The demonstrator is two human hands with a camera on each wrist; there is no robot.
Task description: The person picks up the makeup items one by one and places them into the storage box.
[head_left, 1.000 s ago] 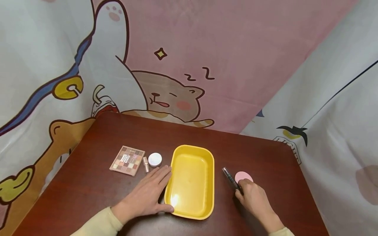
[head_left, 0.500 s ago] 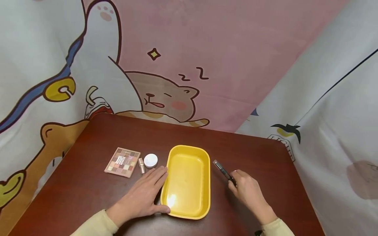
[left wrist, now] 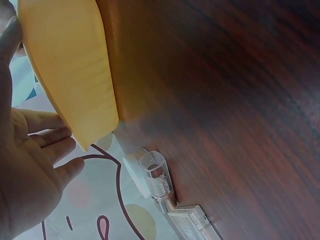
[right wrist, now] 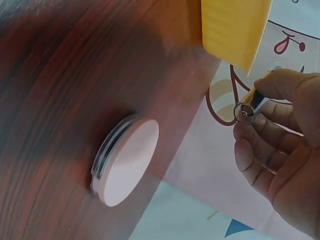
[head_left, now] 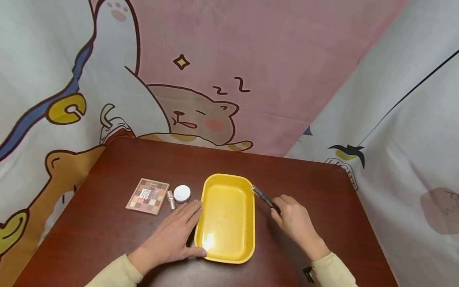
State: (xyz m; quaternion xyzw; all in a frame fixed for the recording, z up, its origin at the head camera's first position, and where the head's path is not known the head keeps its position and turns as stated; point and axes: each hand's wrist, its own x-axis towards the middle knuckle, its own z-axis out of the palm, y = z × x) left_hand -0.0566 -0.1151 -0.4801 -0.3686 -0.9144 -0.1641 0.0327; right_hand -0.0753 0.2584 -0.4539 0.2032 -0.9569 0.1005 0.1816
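My right hand [head_left: 292, 219] pinches a slim dark pen-like cosmetic tube [head_left: 264, 196] between thumb and fingers. Its clear far end overlaps the right rim of a yellow tray [head_left: 226, 215] in the head view. From the right wrist, the tube's round near end [right wrist: 245, 114] shows. A round pink compact [right wrist: 131, 162] lies on the table near this hand; the hand hides it in the head view. My left hand [head_left: 172, 235] rests against the tray's left side, fingers straight along the wall and thumb at the near left corner.
Left of the tray lie an eyeshadow palette [head_left: 148, 196], a small lipstick [head_left: 171, 200] with a clear cap and a round white-lidded jar [head_left: 182, 193]. The brown table [head_left: 305, 179] ends at a printed curtain [head_left: 279, 79] behind and at the sides.
My right hand has lifted the dark tube away from beside the pink compact and moved it left to the tray's rim. The left hand stays at the tray; the head view has shifted slightly.
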